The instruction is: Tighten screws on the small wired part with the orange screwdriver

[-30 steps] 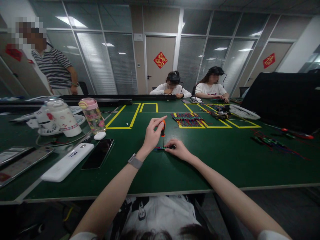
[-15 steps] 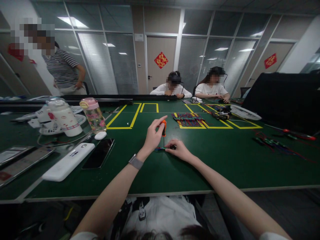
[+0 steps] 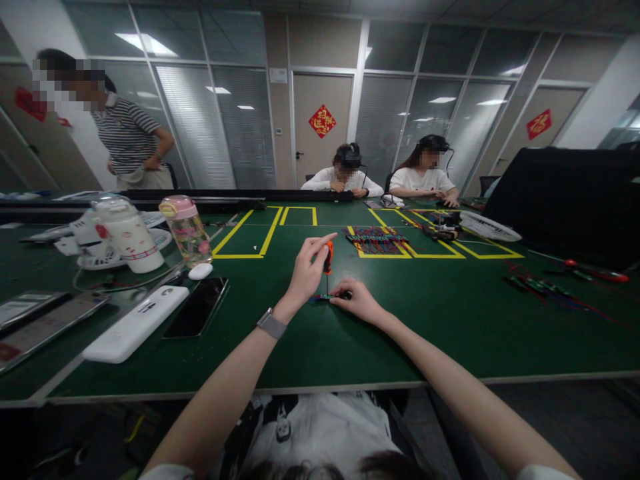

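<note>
My left hand is closed round the orange and black handle of a screwdriver, its index finger stretched out over the top. The screwdriver stands upright, its thin shaft reaching down to a small green circuit board on the table. My right hand pinches the right end of that board, and its fingers hide part of it. A dark round piece shows by the right fingers; I cannot make out what it is. Behind my hands lies a bunch of similar boards with red and blue wires.
To the left are a black phone, a white power bank, a pink-lidded bottle and a white bottle. More wired boards and a red-handled tool lie right. Two people sit across the green table; another stands far left.
My hands, the screwdriver and the board keep nearly the same place. The person standing at the far left has shifted to the right and bent an arm to the waist.
</note>
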Demonstrator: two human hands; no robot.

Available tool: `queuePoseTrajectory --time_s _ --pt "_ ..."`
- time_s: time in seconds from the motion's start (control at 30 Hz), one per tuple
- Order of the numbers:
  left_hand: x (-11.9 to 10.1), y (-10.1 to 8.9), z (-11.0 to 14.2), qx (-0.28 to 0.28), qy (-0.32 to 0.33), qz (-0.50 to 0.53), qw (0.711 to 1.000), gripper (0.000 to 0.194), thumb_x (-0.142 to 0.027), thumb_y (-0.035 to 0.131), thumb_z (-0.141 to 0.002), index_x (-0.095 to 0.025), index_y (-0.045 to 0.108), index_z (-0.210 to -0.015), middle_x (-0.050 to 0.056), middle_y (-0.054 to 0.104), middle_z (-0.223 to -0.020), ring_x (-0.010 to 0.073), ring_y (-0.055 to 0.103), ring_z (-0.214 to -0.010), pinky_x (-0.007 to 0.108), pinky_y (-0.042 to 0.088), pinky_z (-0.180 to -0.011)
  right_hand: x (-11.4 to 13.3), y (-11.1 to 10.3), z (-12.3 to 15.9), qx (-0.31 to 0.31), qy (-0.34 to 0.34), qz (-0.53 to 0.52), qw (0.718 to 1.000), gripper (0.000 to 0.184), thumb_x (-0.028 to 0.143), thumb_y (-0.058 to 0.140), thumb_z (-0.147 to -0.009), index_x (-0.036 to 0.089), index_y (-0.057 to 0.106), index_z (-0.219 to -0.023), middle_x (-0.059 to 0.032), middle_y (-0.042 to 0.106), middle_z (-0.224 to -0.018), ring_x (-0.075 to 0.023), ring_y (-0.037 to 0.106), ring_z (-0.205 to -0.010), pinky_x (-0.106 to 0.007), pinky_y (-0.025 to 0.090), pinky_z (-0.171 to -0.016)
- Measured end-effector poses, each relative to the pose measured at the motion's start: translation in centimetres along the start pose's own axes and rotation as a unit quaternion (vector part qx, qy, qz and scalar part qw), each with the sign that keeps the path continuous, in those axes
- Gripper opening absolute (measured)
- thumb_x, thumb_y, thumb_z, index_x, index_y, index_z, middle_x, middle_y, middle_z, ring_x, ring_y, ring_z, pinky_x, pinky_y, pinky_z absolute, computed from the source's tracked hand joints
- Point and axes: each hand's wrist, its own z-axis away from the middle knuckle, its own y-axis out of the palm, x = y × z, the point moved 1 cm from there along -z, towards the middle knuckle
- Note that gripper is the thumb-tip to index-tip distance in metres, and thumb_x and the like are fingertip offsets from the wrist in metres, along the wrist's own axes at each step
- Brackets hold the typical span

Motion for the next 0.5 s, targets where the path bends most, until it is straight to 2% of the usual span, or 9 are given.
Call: queuePoseTrajectory --time_s 0.07,0.23,0.37,0.5 --pt "-0.02 0.01 0.01 0.013 -0.005 0.011 1.000 0.034 -0.021 0.041 -0.094 -0.024 0.062 -0.120 0.005 0.062 -0.109 0.0154 0.058 -0.101 0.028 0.044 -0.090 -0.02 -0.02 0.00 0.003 0.001 -0.002 1.000 0.012 0.020 0.071 -0.075 0.018 0.075 -0.086 -0.0034 0.066 -0.076 -0.0172 0.058 -0.077 -0.028 0.046 -0.072" --pt "-0.13 -0.15 0.08 -0.027 0.002 -0.034 0.999 0.025 -0.026 0.054 -0.089 -0.021 0.067 -0.109 0.005 0.058 -0.100 0.0159 0.058 -0.093 0.028 0.045 -0.087 -0.05 -0.01 0.01 0.006 0.000 -0.002 1.000 0.011 0.021 0.071 -0.076 0.018 0.075 -0.086 -0.0038 0.067 -0.077 -0.0173 0.059 -0.077 -0.029 0.045 -0.072" --pt "-0.30 -0.23 0.04 -0.005 0.013 -0.028 1.000 0.031 -0.022 0.041 -0.094 -0.023 0.064 -0.116 0.005 0.061 -0.104 0.0156 0.058 -0.099 0.029 0.044 -0.091 0.00 -0.01 0.00 0.003 0.000 -0.003 1.000 0.012 0.020 0.071 -0.076 0.017 0.075 -0.086 -0.0046 0.067 -0.077 -0.0178 0.059 -0.078 -0.029 0.045 -0.072" --pt "-0.61 -0.26 0.09 -0.025 0.024 -0.058 0.998 0.022 -0.026 0.055 -0.089 -0.021 0.067 -0.106 0.005 0.060 -0.097 0.0152 0.059 -0.089 0.027 0.048 -0.082 -0.03 0.01 0.01 0.005 0.000 -0.001 1.000 0.011 0.021 0.071 -0.075 0.018 0.075 -0.086 -0.0041 0.066 -0.077 -0.0176 0.059 -0.078 -0.029 0.045 -0.073"
